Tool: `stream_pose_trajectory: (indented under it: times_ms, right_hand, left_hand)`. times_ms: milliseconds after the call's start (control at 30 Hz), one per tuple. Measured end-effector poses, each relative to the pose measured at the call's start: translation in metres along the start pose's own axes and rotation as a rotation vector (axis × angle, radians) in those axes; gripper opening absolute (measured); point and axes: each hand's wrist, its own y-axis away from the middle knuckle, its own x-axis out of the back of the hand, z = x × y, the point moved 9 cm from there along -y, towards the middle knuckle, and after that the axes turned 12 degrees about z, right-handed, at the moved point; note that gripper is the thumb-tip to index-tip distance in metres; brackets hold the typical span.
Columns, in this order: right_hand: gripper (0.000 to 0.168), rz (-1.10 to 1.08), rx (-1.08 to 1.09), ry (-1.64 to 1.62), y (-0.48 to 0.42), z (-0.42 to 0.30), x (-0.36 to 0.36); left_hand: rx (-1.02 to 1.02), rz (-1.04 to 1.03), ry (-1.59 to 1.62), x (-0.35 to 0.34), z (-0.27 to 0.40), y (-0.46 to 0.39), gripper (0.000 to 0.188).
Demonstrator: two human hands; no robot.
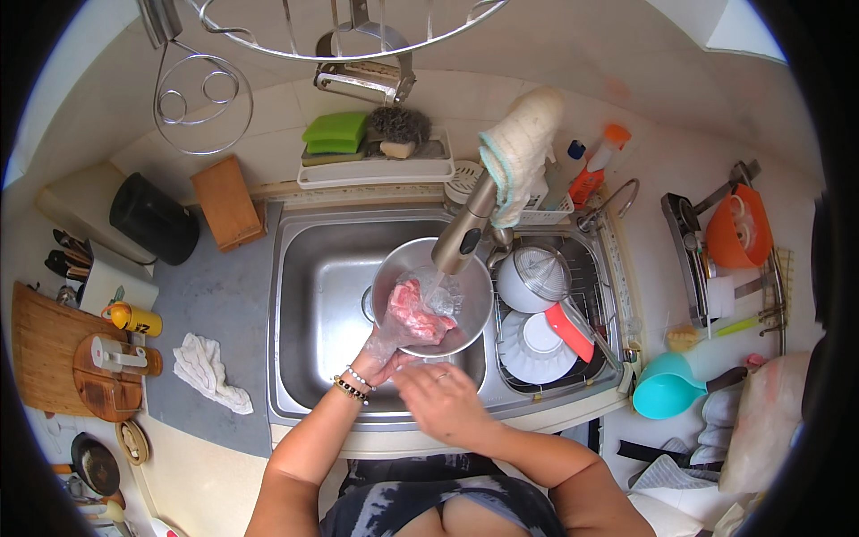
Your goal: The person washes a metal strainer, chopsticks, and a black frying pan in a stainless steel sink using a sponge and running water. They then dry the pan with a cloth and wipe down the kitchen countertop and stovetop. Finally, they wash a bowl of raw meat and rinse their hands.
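Observation:
Pieces of raw meat (413, 315) in a thin clear plastic bag (386, 344) rest in a steel bowl (478, 315). My left hand (384, 368), with beaded bracelets at the wrist, holds the bag's gathered end at the bowl's near rim. Just right of it, my right hand (439, 397) is back-up with a ring on one finger. Its fingertips are near the bag's loose end, and what lies under them is hidden. Water runs from the faucet (463, 241) into the bowl, which stands in the steel sink (315, 322).
Right of the sink, a dish rack (510, 382) holds a white fluted dish (530, 356), a citrus juicer (537, 275) and a red-handled tool (570, 332). A white cloth (211, 372) lies on the left counter. Overhead hang a wire masher (201, 101) and a wire rack (349, 57).

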Motion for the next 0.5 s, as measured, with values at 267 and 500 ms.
stream_pose_trajectory:
  times_ms: [267, 500]
  right_hand:
    - [0.03, 0.051, -0.242, 0.007, 0.005, 0.089, 0.019]
    - [0.04, -0.2, -0.169, 0.028, -0.011, 0.069, -0.05]
  left_hand:
    - [-0.001, 0.01, -0.026, 0.004, 0.014, -0.007, 0.05]
    - [0.016, -0.005, -0.062, -0.003, 0.003, -0.005, 0.059]
